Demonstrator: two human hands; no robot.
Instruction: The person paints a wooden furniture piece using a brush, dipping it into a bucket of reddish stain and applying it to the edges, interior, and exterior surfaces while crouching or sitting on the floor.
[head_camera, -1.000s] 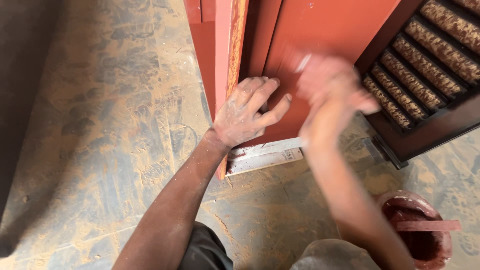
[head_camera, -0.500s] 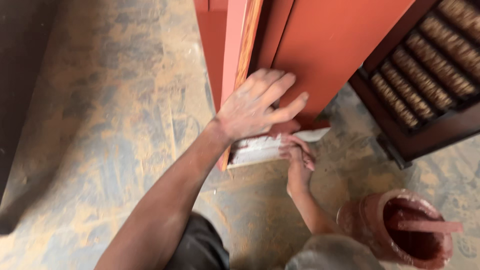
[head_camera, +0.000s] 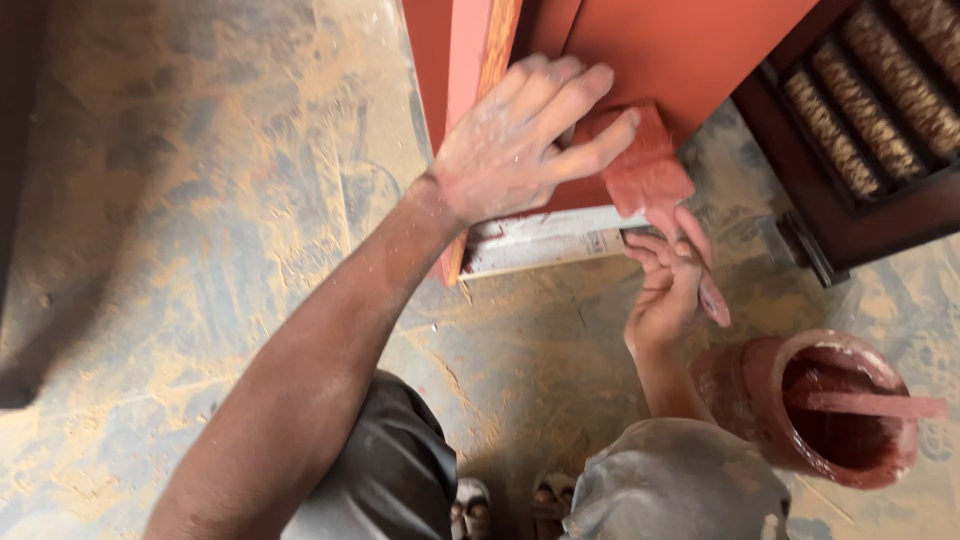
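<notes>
We brace the red panel (head_camera: 690, 50) with our left hand (head_camera: 510, 150), fingers spread flat, while our right hand (head_camera: 665, 285) just below pinches a paint-soaked rag (head_camera: 645, 170) against it

The red panel (head_camera: 690, 60) runs off the top edge, and the left hand (head_camera: 520, 140) covers part of its lower face. The slatted frame (head_camera: 880, 110) is cut off at the right edge. What the right hand (head_camera: 665, 290) pinches beside the red pad (head_camera: 645, 170) is too blurred to tell.

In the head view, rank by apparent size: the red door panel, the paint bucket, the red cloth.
1. red door panel
2. paint bucket
3. red cloth, though partly hidden under the left hand.
</notes>
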